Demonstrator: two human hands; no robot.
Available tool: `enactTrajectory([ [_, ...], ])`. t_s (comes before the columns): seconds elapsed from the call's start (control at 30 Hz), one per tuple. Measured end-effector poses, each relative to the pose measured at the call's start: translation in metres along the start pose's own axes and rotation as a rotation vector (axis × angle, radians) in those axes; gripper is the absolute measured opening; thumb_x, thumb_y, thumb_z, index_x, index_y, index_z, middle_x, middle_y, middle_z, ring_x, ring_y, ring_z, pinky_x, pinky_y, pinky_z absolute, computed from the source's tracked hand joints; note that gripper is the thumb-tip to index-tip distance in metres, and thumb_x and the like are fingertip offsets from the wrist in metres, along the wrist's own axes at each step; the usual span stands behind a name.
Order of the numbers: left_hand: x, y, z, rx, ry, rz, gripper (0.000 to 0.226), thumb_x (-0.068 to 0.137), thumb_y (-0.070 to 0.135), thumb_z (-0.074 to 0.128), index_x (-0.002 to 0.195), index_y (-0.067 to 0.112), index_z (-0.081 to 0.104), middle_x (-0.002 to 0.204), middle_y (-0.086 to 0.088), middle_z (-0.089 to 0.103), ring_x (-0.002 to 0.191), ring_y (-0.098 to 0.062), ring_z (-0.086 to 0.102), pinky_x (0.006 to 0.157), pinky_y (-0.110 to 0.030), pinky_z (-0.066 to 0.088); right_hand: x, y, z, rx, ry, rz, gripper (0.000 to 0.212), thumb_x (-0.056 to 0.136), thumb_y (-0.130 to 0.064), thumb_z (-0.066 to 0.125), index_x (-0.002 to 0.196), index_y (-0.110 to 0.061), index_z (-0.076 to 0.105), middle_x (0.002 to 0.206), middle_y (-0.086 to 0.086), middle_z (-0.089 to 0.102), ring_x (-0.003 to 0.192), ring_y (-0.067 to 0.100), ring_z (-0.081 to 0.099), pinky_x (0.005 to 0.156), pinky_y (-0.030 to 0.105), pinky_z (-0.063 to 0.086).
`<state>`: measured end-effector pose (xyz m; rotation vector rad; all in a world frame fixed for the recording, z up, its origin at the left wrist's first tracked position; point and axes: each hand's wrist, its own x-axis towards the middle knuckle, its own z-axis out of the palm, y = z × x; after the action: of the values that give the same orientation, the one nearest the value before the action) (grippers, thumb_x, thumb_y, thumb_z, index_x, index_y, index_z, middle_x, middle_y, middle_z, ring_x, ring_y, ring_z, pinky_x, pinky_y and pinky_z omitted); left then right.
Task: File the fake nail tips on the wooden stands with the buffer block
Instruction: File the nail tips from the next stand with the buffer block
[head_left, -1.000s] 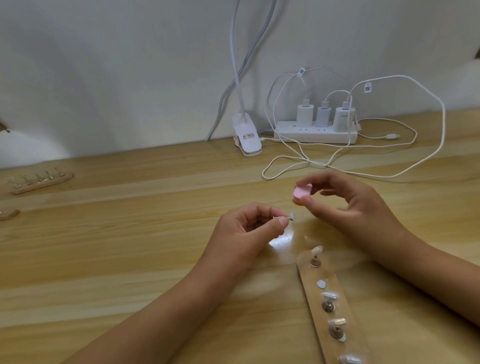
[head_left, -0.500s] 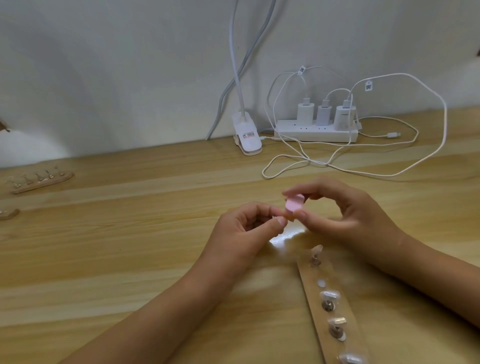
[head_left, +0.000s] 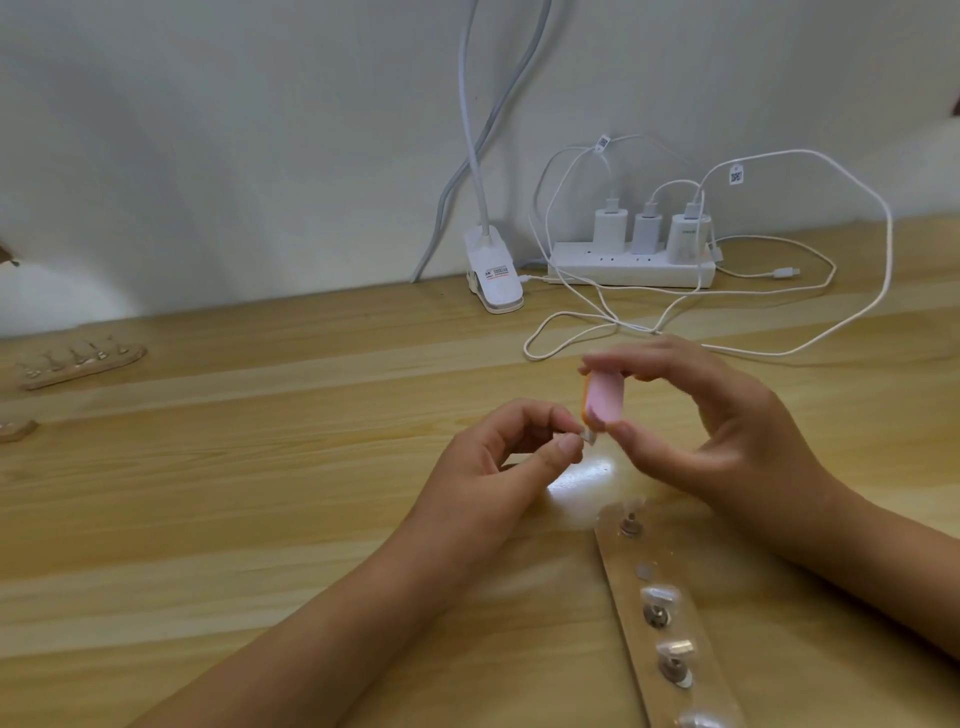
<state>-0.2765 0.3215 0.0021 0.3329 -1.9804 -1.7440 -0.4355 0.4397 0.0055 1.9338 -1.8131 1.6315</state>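
Nail tip (head_left: 746, 436) in left hand (head_left: 509, 462) grip, against buffer block (head_left: 759, 397) (right hand (head_left: 727, 441) pinch).

Soft, dimmish light, one bright glare patch on the table (head_left: 582, 475), wide-angle curve and blur at edges.

Pretty plain to look at, honestly: the left hand (head_left: 498, 462) and right hand (head_left: 727, 431) are both bare, and so are the left forearm (head_left: 337, 623) and right forearm (head_left: 883, 571), right to the frame edge. The left thumbnail (head_left: 570, 443) looks short and plain.
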Motion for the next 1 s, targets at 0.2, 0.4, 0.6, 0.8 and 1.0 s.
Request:
enactTrajectory([
  [0.2, 0.0008, -0.0001, 0.0004, 0.013, -0.017, -0.001, 0.008, 0.084, 0.026, 0.065, 0.090, 0.021, 0.067, 0.085, 0.010, 0.064, 0.084, -0.002, 0.059, 0.079, -0.016, 0.045, 0.0034, 0.0042, -0.0023, 0.005, 0.057, 0.063, 0.037, 0.081, -0.020, 0.073, 0.117, -0.014, 0.065, 0.106, -0.001, 0.067, 0.103, 0.016, 0.061, 0.092, 0.027, 0.045],
  [0.4, 0.0000, 0.0003, -0.0002, 0.020, -0.015, -0.001, 0.003, 0.089, 0.020, 0.066, 0.091, 0.019, 0.067, 0.085, 0.013, 0.065, 0.084, -0.001, 0.058, 0.079, -0.015, 0.044, 0.0027, 0.0067, 0.0004, -0.048, 0.010, -0.008, 0.034, 0.080, -0.018, 0.074, 0.112, -0.010, 0.065, 0.104, 0.001, 0.066, 0.101, 0.014, 0.061, 0.090, 0.021, 0.043],
  [0.6, -0.0006, 0.0025, 0.0019, 0.026, -0.021, 0.009, 0.013, 0.085, 0.030, 0.070, 0.092, 0.019, 0.067, 0.085, 0.012, 0.065, 0.081, 0.001, 0.058, 0.076, -0.012, 0.044, 0.0001, 0.0035, 0.0015, -0.039, -0.027, -0.075, 0.034, 0.085, -0.024, 0.069, 0.116, -0.010, 0.064, 0.110, 0.000, 0.064, 0.106, 0.015, 0.059, 0.090, 0.019, 0.041],
  [0.8, -0.0004, 0.0019, 0.0014, 0.018, -0.016, -0.010, 0.009, 0.082, 0.029, 0.064, 0.089, 0.024, 0.068, 0.086, 0.008, 0.064, 0.085, -0.002, 0.058, 0.080, -0.016, 0.043, 0.0027, 0.0043, -0.0060, -0.051, 0.091, -0.041, 0.036, 0.085, -0.028, 0.068, 0.119, -0.018, 0.059, 0.113, -0.005, 0.061, 0.108, 0.015, 0.058, 0.091, 0.027, 0.045],
  [1.0, -0.0007, 0.0029, 0.0010, 0.014, -0.026, -0.002, 0.006, 0.083, 0.028, 0.065, 0.088, 0.025, 0.068, 0.089, 0.008, 0.065, 0.087, -0.003, 0.058, 0.080, -0.015, 0.044, 0.0037, 0.0081, -0.0015, -0.114, 0.036, 0.011, 0.034, 0.081, -0.020, 0.076, 0.113, -0.015, 0.063, 0.106, -0.004, 0.063, 0.100, 0.013, 0.059, 0.086, 0.027, 0.045],
])
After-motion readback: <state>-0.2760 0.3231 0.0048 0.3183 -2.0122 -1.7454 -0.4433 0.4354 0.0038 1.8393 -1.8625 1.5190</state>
